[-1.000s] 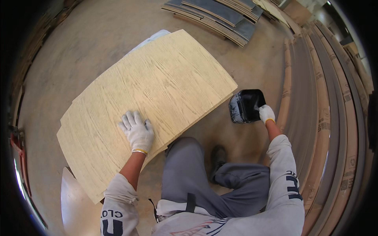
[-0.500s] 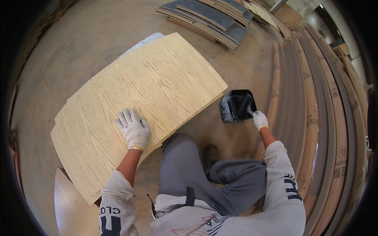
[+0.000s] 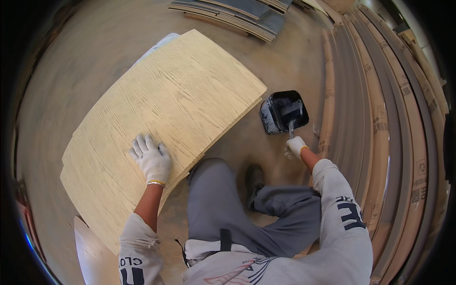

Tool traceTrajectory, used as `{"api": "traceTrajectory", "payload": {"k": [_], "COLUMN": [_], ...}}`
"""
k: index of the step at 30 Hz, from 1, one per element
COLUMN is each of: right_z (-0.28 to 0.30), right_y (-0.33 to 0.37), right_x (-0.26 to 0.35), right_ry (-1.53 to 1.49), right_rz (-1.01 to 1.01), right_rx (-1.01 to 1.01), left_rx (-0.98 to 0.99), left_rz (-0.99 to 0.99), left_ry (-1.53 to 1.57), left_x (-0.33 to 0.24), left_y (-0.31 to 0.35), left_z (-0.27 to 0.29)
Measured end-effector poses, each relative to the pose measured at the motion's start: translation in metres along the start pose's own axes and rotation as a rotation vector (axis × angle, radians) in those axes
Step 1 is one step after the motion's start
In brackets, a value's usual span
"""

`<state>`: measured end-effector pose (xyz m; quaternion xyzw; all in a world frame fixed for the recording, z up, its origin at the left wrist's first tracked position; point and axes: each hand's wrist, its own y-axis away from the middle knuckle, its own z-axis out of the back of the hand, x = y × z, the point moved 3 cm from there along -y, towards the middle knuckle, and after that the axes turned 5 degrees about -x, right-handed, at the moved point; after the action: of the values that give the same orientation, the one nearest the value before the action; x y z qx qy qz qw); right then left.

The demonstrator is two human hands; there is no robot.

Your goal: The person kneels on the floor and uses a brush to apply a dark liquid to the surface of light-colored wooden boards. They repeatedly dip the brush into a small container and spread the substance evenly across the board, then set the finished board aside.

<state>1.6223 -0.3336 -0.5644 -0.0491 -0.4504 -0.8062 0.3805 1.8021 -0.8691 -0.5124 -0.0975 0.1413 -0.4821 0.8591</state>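
A stack of pale yellow wood-grain boards (image 3: 161, 95) lies in front of me, tilted toward the upper right. My left hand (image 3: 151, 159), in a white knit glove, rests flat on the top board near its close edge with the fingers spread. To the right of the stack, a black open bucket (image 3: 271, 116) stands on the floor, its outer side smeared with whitish material. My right hand (image 3: 295, 147), gloved too, is closed around the handle of a flat paintbrush (image 3: 291, 127). The brush's wide head is inside the bucket; its bristles do not show clearly.
Long brown cardboard-wrapped and grey strips (image 3: 375, 123) are piled along the right. Dark boards (image 3: 237, 19) lie stacked at the far side. A smooth pale panel (image 3: 97, 249) sits at lower left. My bent leg (image 3: 216, 199) is beside the board stack.
My right hand has shifted along the bucket's near side toward me, and the brush has swung to a more upright angle. My left hand stays flat on the board. The view has shifted slightly.
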Motion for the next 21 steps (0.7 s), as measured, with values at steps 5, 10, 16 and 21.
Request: {"api": "traceTrajectory", "payload": {"k": [5, 10, 16, 21], "right_z": [-0.017, -0.030, -0.021, -0.026], "right_y": [-0.036, -0.059, -0.068, -0.058], "right_x": [-0.024, -0.036, -0.045, -0.036], "right_ry": [-0.296, -0.499, -0.440, -0.381], "right_rz": [-0.071, -0.173, -0.194, -0.141], "right_rx": [0.050, 0.119, 0.111, 0.121], "left_rx": [0.004, 0.059, 0.106, 0.106], "left_rz": [0.000, 0.012, 0.020, 0.025], "left_ry": [-0.001, -0.024, -0.036, -0.059], "left_x": [-0.002, -0.006, -0.011, -0.008], "left_y": [0.000, -0.003, -0.003, -0.003], "left_z": [-0.001, 0.003, 0.002, 0.004]}}
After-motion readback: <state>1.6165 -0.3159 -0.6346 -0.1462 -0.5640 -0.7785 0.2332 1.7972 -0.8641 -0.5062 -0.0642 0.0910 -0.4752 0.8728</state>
